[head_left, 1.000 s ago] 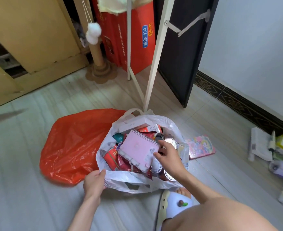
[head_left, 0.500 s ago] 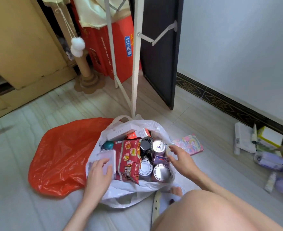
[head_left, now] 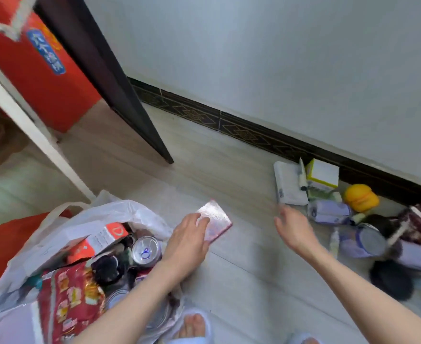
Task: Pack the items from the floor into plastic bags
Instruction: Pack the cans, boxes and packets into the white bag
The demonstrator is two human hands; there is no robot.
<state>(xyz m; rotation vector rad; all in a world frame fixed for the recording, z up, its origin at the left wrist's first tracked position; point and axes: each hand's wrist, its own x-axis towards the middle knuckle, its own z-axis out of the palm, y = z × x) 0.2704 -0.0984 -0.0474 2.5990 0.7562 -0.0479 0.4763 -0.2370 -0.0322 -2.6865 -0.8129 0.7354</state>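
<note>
A white plastic bag (head_left: pixel 120 212) stands open at lower left, stuffed with drink cans (head_left: pixel 146 250), a red snack pack (head_left: pixel 70 296) and an orange-and-white box (head_left: pixel 100 238). Just right of it a pink booklet (head_left: pixel 217 219) lies flat on the floor. My left hand (head_left: pixel 187 240) rests on the booklet's near end with its fingers laid over the cover. My right hand (head_left: pixel 292 227) hovers open above the floor, fingers spread, close to a white packet (head_left: pixel 287 186) at the edge of a pile of loose items.
The pile along the wall holds a yellow-edged box (head_left: pixel 322 173), a yellow rounded object (head_left: pixel 360 197), purple tubes (head_left: pixel 328 211) and a dark item (head_left: pixel 390 279). A red bag (head_left: pixel 6 234) lies left. A white stand leg (head_left: pixel 31 127), dark door (head_left: pixel 105 70) and red carton (head_left: pixel 36 70) stand behind. My slippered foot (head_left: pixel 194 324) is below.
The view swung right. My left hand left the bag's contents and came down on the pink booklet. My right hand moved away from the bag toward the pile by the wall.
</note>
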